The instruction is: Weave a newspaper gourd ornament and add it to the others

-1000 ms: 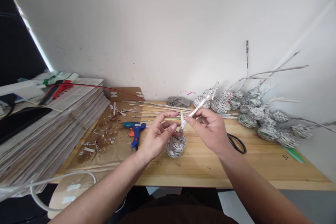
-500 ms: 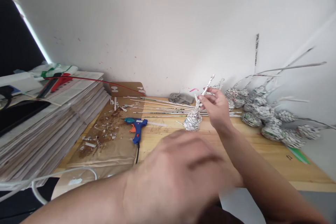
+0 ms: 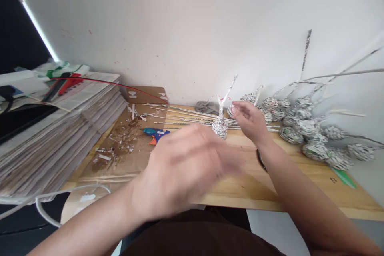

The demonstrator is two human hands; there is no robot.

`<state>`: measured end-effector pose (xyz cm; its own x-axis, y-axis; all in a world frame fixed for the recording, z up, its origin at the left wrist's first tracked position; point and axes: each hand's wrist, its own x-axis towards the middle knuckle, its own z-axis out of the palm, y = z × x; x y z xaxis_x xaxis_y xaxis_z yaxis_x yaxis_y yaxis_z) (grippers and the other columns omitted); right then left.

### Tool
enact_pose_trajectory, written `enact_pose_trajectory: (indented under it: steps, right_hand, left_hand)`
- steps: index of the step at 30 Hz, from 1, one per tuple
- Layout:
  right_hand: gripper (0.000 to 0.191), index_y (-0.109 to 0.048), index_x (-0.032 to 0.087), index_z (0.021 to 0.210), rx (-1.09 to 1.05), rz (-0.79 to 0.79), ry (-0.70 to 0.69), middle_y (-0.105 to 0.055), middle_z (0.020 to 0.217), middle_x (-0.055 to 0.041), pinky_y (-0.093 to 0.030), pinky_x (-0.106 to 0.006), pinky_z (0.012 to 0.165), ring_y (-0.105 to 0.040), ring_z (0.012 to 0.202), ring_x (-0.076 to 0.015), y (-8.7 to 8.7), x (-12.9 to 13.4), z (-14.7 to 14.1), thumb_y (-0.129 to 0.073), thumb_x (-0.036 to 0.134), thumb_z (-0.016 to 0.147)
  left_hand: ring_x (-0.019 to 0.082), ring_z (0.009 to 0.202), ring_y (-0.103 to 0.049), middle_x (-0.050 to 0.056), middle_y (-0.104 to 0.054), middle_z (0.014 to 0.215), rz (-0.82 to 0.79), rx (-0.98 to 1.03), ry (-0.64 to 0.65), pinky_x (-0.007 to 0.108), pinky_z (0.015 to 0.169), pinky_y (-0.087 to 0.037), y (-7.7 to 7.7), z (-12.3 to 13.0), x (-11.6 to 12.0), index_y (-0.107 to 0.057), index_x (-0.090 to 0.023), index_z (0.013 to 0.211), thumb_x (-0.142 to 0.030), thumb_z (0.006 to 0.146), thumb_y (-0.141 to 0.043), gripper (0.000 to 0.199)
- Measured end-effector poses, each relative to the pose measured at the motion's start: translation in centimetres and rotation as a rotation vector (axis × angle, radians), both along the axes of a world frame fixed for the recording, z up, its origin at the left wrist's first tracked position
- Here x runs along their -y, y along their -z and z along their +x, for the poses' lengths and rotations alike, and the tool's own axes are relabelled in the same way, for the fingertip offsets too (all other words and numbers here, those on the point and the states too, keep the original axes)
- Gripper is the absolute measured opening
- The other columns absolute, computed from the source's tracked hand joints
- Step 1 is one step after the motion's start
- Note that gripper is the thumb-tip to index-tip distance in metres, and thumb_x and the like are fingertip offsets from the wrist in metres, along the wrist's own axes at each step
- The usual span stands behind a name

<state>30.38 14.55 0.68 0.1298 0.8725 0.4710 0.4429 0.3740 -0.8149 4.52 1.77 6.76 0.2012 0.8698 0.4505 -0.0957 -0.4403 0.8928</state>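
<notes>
R hand (image 3: 251,119) looks released, just beside woven newspaper bulb (image 3: 220,129) on wooden table (image 3: 237,192); L hand (image 3: 186,164) blurred, can't tell its grip. Bulb prob. light, dentable: better hold by forked stem (image 3: 221,109).

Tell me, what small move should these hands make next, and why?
Probably the right hand should ease back from the woven paper ball: the ball stands with its forked stem up, and that hand, close beside it, appears open, not gripping it.

Right grip (image 3: 250,122) off the paper stem (image 3: 221,109), woven ball (image 3: 220,129) farther back, left grip (image 3: 183,168) drawn away
</notes>
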Motion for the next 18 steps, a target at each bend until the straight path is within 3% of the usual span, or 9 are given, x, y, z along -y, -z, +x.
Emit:
enact_pose_trajectory:
  steps: [1, 3, 6, 8, 13, 18]
  right_hand:
    - [0.046, -0.07, 0.019, 0.107, -0.005, -0.023, 0.022, -0.074, 0.092, -0.0076, -0.056, -0.038, 0.079, -0.069, 0.08, -0.0209, 0.2, -0.2, 0.1, -0.074, 0.054, 0.077]
    - [0.043, -0.07, 0.017, 0.095, -0.008, -0.07, 0.065, -0.074, 0.083, -0.0077, -0.055, -0.035, 0.071, -0.068, 0.072, -0.0205, 0.7, -0.7, 0.5, -0.075, 0.055, 0.074]
    - [0.042, -0.069, 0.016, 0.081, 0.027, -0.139, 0.111, -0.07, 0.065, -0.0062, -0.049, -0.032, 0.055, -0.062, 0.056, -0.0192, 1.4, -1.8, 1.1, -0.072, 0.057, 0.074]
    - [0.041, -0.068, 0.017, 0.076, 0.08, -0.183, 0.13, -0.067, 0.058, -0.0047, -0.045, -0.03, 0.05, -0.059, 0.05, -0.0181, 1.7, -2.6, 1.3, -0.07, 0.058, 0.075]
    - [0.036, -0.066, 0.018, 0.068, 0.302, -0.237, 0.142, -0.062, 0.053, -0.0013, -0.042, -0.029, 0.053, -0.057, 0.051, -0.0167, 1.6, -5.5, 0.3, -0.071, 0.051, 0.08]
    - [0.033, -0.067, 0.015, 0.068, 0.564, -0.259, 0.083, -0.068, 0.068, -0.0057, -0.049, -0.032, 0.071, -0.066, 0.074, -0.0216, 1.6, -9.4, -1.7, -0.07, 0.041, 0.088]
  left_hand:
    - [0.023, 0.074, -0.068, 0.005, -0.073, 0.073, 0.114, -0.087, -0.045, 0.037, 0.075, -0.057, 0.1, -0.4, -1.8, -0.078, -0.027, 0.074, -0.024, 0.074, -0.083, 0.006]
    - [0.019, 0.07, -0.065, 0.004, -0.073, 0.075, 0.156, -0.145, -0.174, 0.03, 0.067, -0.052, 1.6, -0.9, -4.8, -0.076, -0.023, 0.074, -0.026, 0.079, -0.079, 0.007]
    - [0.015, 0.066, -0.061, 0.003, -0.072, 0.076, -0.036, -0.143, -0.25, 0.027, 0.063, -0.048, 5.3, -1.4, -8.0, -0.072, -0.018, 0.077, -0.032, 0.081, -0.076, 0.015]
    - [0.015, 0.066, -0.058, 0.002, -0.068, 0.073, -0.079, -0.176, -0.254, 0.026, 0.064, -0.045, 7.3, -1.5, -9.3, -0.07, -0.017, 0.078, -0.035, 0.083, -0.072, 0.018]
    - [0.014, 0.064, -0.049, -0.002, -0.055, 0.068, -0.086, -0.284, -0.191, 0.026, 0.064, -0.04, 9.2, -1.6, -10.9, -0.059, -0.019, 0.075, -0.036, 0.092, -0.058, 0.024]
    - [0.014, 0.065, -0.045, -0.003, -0.048, 0.066, 0.007, -0.472, -0.216, 0.026, 0.065, -0.036, 9.9, -2.1, -10.5, -0.049, -0.02, 0.072, -0.036, 0.098, -0.048, 0.031]
